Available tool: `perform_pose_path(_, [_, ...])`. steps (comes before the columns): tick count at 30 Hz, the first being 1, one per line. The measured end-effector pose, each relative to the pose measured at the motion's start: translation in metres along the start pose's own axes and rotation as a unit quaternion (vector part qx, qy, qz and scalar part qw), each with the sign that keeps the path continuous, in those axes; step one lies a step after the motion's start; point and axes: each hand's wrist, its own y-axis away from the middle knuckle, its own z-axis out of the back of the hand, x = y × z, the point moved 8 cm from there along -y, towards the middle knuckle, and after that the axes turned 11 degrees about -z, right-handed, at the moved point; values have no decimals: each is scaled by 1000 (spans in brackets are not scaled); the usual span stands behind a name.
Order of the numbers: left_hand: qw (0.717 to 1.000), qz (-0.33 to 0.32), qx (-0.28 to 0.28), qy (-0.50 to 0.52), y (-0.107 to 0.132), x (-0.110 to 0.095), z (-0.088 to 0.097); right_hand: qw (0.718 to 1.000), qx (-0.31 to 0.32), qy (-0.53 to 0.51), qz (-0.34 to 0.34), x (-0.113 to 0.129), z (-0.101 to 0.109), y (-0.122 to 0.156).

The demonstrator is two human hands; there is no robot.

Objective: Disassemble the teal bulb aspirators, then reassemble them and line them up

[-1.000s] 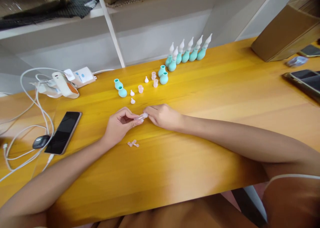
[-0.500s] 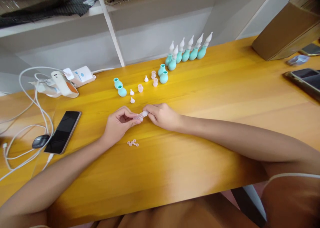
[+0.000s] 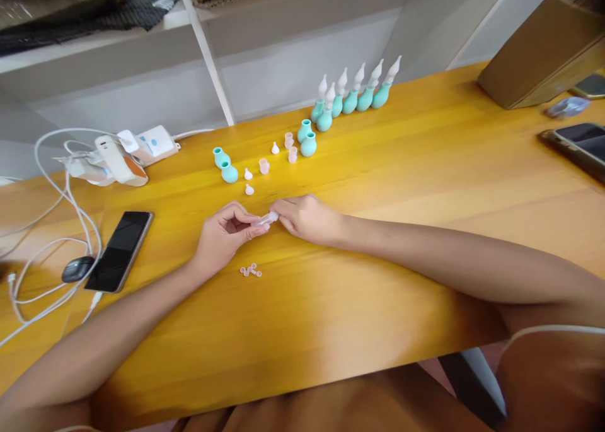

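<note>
My left hand and my right hand meet at the middle of the yellow wooden table, both pinching one small clear plastic piece between their fingertips. Several tiny clear rings lie just below the left hand. Behind the hands lie loose white tips, clear pink cups and teal bulbs. Further back stands a row of assembled teal bulbs with white tips.
A black phone, a dark mouse and white cables with a power strip occupy the left. A cardboard box and another phone sit at the right. A white shelf post rises behind.
Both hands stay together on the small clear piece, with only slight finger shifts. The view has tilted a little, so the objects sit slightly higher in the picture.
</note>
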Motion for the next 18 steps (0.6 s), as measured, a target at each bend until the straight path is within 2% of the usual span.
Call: perform_pose_path(18, [1000,-16,14,11,1,0,-2,998,-1,-61,-18,1,-1,3])
